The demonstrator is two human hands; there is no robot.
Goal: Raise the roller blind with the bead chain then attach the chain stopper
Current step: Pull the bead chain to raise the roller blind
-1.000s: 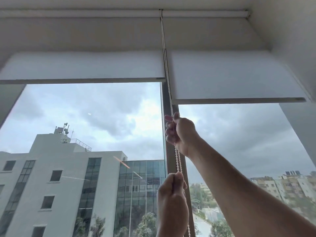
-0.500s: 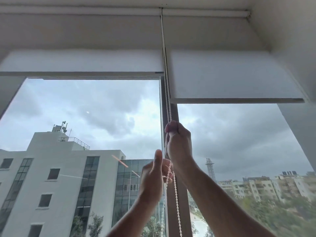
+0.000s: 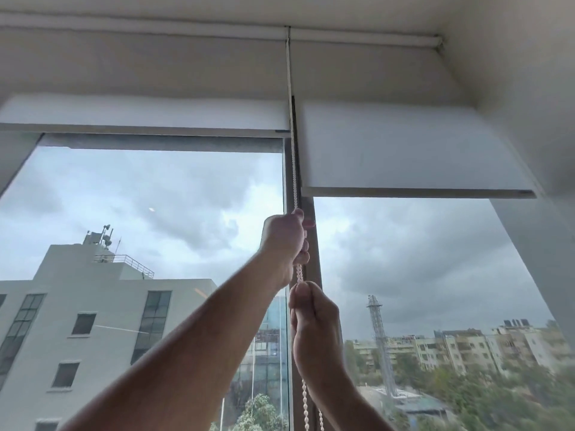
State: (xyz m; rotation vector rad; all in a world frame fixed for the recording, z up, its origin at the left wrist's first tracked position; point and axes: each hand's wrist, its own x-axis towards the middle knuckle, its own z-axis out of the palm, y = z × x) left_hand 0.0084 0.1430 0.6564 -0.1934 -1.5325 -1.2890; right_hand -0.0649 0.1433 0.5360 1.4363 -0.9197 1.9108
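Note:
A white bead chain (image 3: pixel 294 178) hangs down the dark mullion between two white roller blinds. The left blind (image 3: pixel 146 115) is rolled high, its bottom bar just above the top of the glass. The right blind (image 3: pixel 404 150) hangs lower. My left hand (image 3: pixel 284 241) is shut on the chain high up, arm reaching from the lower left. Just beneath it, my right hand (image 3: pixel 312 321) is also shut on the chain, and two bead strands fall below it. No chain stopper is in view.
The mullion (image 3: pixel 311 269) stands right behind both hands. A white wall return (image 3: pixel 529 88) closes in on the right and the ceiling box (image 3: pixel 186 14) runs overhead. Buildings, a crane and trees lie beyond the glass.
My left hand let go low down, rose past the right and gripped the chain above it. My right hand pulled down. The left blind's bottom bar went up slightly.

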